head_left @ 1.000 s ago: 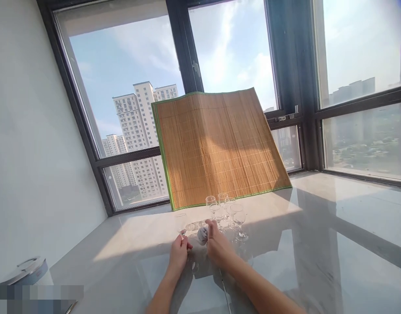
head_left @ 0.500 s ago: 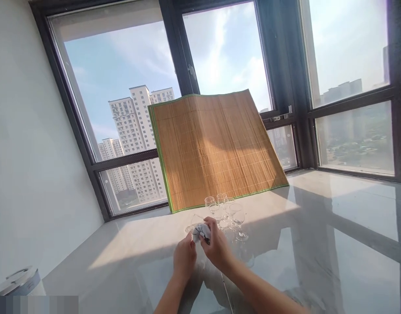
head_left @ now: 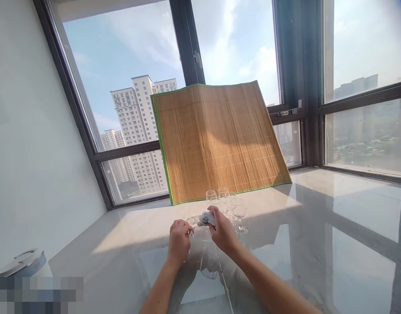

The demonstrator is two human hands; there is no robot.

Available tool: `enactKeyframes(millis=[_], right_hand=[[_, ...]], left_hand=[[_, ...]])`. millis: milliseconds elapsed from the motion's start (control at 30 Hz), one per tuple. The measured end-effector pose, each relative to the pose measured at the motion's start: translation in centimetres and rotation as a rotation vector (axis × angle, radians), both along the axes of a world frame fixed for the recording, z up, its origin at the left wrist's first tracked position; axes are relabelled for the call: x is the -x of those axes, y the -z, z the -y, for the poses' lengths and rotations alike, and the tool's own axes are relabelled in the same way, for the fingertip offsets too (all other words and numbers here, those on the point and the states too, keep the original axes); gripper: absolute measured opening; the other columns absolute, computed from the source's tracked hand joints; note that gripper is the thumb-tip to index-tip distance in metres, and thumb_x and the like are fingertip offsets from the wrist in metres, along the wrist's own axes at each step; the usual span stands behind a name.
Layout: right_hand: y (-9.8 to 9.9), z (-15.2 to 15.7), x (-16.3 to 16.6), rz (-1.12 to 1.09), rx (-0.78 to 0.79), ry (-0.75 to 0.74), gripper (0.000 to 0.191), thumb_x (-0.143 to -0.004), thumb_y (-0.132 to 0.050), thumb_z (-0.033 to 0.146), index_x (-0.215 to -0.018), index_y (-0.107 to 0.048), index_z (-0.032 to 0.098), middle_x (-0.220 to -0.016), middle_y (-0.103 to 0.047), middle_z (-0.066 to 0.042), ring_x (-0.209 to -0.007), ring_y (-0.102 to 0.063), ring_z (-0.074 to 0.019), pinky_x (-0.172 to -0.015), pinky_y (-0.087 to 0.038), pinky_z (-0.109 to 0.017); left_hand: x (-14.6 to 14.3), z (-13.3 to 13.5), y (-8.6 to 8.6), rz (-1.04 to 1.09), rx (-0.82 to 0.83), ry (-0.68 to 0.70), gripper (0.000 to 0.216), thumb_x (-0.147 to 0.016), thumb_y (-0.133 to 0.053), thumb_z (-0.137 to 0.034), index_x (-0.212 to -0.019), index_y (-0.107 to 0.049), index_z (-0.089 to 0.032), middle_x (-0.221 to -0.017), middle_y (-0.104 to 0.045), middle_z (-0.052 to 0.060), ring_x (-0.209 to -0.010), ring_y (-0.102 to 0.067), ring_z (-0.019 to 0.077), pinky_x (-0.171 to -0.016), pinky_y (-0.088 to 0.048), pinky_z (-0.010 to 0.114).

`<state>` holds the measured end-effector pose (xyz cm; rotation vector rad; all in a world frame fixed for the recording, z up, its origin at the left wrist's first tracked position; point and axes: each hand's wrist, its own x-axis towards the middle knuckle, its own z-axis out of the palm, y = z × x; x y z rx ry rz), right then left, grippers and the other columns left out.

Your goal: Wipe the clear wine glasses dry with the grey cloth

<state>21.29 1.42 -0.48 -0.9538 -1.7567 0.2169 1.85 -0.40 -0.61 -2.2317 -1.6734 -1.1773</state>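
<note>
My left hand (head_left: 180,242) is closed around a small part of a clear wine glass (head_left: 192,233); its full outline is hard to make out. In my right hand (head_left: 224,231), a crumpled white-and-grey cloth (head_left: 206,219) is pinched between thumb and fingers. The cloth is just right of the left hand's fingertips, with a gap between the two hands. Behind and right of my right hand stand several clear stemmed glasses (head_left: 239,210), upright and close together. A faint round glass outline (head_left: 194,219) shows behind the hands, too transparent to tell apart.
A bamboo mat (head_left: 216,144) with green edging leans against the dark-framed windows (head_left: 130,150) behind the glasses. The glossy pale surface (head_left: 122,248) carries strong reflections. At lower left is a white lidded container (head_left: 25,264), partly covered by blurred blocks. A white wall rises on the left.
The hands have drawn apart; the left has shifted left and the cloth stays in the right hand, away from the left fingers. The whole view has shifted slightly.
</note>
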Motion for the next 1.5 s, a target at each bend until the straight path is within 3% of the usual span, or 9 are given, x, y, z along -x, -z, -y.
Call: enactKeyframes(millis=[233,467,633,767,933,1100,1233,1367,1500], right_hand=[[-0.1,0.3,0.3,-0.095,0.078,-0.093,0.044,-0.078,-0.050,0.013,-0.120,-0.043,0.023,-0.091,-0.064,-0.002,-0.077,-0.060,-0.0185,-0.070,-0.045,-0.028],[-0.8,0.8,0.7,-0.379,0.121,-0.207,0.036,-0.082,-0.054,0.022,-0.116,-0.041,0.023,-0.089,-0.061,-0.002,-0.073,-0.061,-0.0169,-0.066,-0.048,-0.028],[-0.4,0.3,0.0,-0.302,-0.053,0.046,0.035,-0.084,-0.051,0.021,-0.118,-0.043,0.023,-0.108,-0.065,-0.009,-0.092,-0.064,-0.0229,-0.079,-0.050,-0.035],[-0.1,0.3,-0.3,-0.178,-0.116,0.135,0.037,-0.083,-0.048,0.016,-0.118,-0.045,0.023,-0.109,-0.066,-0.010,-0.094,-0.064,-0.0244,-0.079,-0.048,-0.035],[-0.3,0.5,-0.1,-0.120,-0.021,0.008,0.042,-0.077,-0.049,0.012,-0.117,-0.047,0.023,-0.097,-0.068,-0.006,-0.083,-0.063,-0.0207,-0.073,-0.046,-0.030],[-0.8,0.4,-0.4,-0.266,0.239,-0.362,0.038,-0.073,-0.053,0.016,-0.109,-0.045,0.024,-0.075,-0.061,0.004,-0.061,-0.056,-0.0142,-0.057,-0.045,-0.025],[-1.3,0.9,-0.2,-0.455,0.435,-0.572,0.040,-0.073,-0.059,0.023,-0.109,-0.042,0.025,-0.078,-0.059,0.004,-0.060,-0.056,-0.0135,-0.048,-0.048,-0.024],[-1.5,1.3,0.3,-0.567,0.376,-0.513,0.041,-0.075,-0.063,0.028,-0.110,-0.042,0.025,-0.080,-0.059,0.002,-0.062,-0.056,-0.0142,-0.049,-0.051,-0.026],[-1.5,0.9,0.1,-0.614,0.212,-0.276,0.036,-0.079,-0.063,0.032,-0.109,-0.045,0.024,-0.087,-0.061,-0.002,-0.068,-0.058,-0.0157,-0.056,-0.052,-0.028]], left_hand=[[0.9,-0.6,0.7,0.118,0.069,-0.116,0.036,-0.086,-0.038,-0.014,-0.102,-0.070,-0.020,-0.092,-0.069,0.009,-0.091,-0.061,0.0233,-0.079,-0.044,0.031],[1.1,-0.5,1.0,0.047,0.321,-0.308,0.055,-0.089,-0.040,-0.016,-0.143,-0.046,-0.015,-0.112,-0.071,0.014,-0.099,-0.065,0.0249,-0.078,-0.042,0.030],[0.8,-0.2,0.7,-0.021,0.242,-0.181,0.045,-0.086,-0.045,-0.015,-0.125,-0.065,-0.022,-0.117,-0.070,0.011,-0.105,-0.064,0.0254,-0.086,-0.042,0.031],[0.1,0.2,0.2,-0.016,0.196,-0.111,0.045,-0.087,-0.044,-0.016,-0.126,-0.065,-0.024,-0.108,-0.072,0.010,-0.100,-0.064,0.0240,-0.084,-0.043,0.031],[-0.2,0.3,0.8,0.058,0.240,-0.104,0.048,-0.088,-0.048,-0.025,-0.136,-0.058,-0.026,-0.099,-0.074,0.010,-0.092,-0.065,0.0245,-0.079,-0.043,0.030],[0.5,0.2,0.4,-0.079,0.226,-0.099,0.050,-0.085,-0.045,-0.016,-0.130,-0.063,-0.025,-0.105,-0.072,0.011,-0.099,-0.063,0.0254,-0.084,-0.042,0.031],[0.9,0.3,-0.7,-0.104,0.202,-0.023,0.046,-0.086,-0.042,-0.015,-0.123,-0.067,-0.024,-0.103,-0.072,0.010,-0.100,-0.060,0.0244,-0.086,-0.042,0.032],[0.8,0.2,-0.8,-0.014,0.201,0.044,0.036,-0.086,-0.043,-0.019,-0.105,-0.073,-0.023,-0.084,-0.070,0.006,-0.084,-0.060,0.0214,-0.078,-0.042,0.031],[0.3,-0.2,0.0,0.270,0.329,0.153,0.027,-0.084,-0.047,-0.030,-0.092,-0.071,-0.019,-0.068,-0.066,0.002,-0.067,-0.058,0.0172,-0.067,-0.042,0.028]])
